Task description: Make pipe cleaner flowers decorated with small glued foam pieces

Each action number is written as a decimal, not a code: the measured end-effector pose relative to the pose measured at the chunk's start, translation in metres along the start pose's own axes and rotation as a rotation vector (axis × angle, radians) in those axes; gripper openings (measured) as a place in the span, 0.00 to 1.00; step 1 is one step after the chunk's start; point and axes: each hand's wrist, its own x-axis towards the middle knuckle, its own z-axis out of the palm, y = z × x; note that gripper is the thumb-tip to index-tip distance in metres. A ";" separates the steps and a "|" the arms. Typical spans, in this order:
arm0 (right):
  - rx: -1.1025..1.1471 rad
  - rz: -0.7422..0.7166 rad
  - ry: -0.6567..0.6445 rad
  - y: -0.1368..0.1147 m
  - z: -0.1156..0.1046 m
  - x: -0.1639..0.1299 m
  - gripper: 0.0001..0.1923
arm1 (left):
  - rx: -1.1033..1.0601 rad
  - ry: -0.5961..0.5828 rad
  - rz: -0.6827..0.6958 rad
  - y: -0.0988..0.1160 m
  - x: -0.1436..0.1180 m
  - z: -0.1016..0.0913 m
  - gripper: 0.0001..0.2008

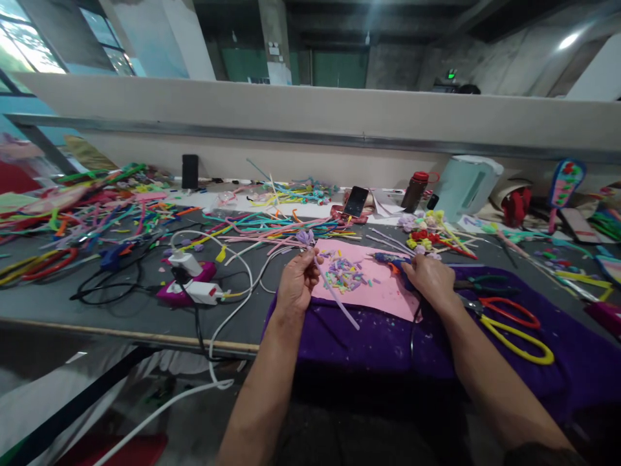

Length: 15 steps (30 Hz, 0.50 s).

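Here the left hand (pixel 297 283) pinches a thin lilac stick topped with a small purple flower (pixel 324 278) above the pink foam sheet (pixel 383 292); the right hand (pixel 429 278) grips a blue glue gun (pixel 392 261) resting on that sheet.

From my remote seat, my right hand (pixel 431 279) covers most of the blue glue gun (pixel 392 261), so I can't see its handle or how my fingers sit on it. The left hand (pixel 297 283) hides the middle of the lilac stem (pixel 334 294) it pinches, and the flower head (pixel 305 237) on top is too small to make out. The scraps (pixel 345 272) on the pink sheet (pixel 388 291) blur into specks. The yellow scissors (pixel 517 330) overlap red ones. Both my elbows are cut off by the bottom edge.
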 end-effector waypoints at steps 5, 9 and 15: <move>0.117 -0.508 0.026 -0.060 -0.021 0.008 0.15 | 0.033 -0.041 -0.037 -0.002 -0.002 0.004 0.12; 0.062 -0.659 -0.163 -0.111 -0.006 0.031 0.15 | 0.052 -0.055 -0.068 -0.003 -0.003 0.005 0.12; 0.025 -0.672 -0.237 -0.134 0.029 0.043 0.14 | 0.036 -0.068 -0.078 -0.004 -0.003 0.005 0.12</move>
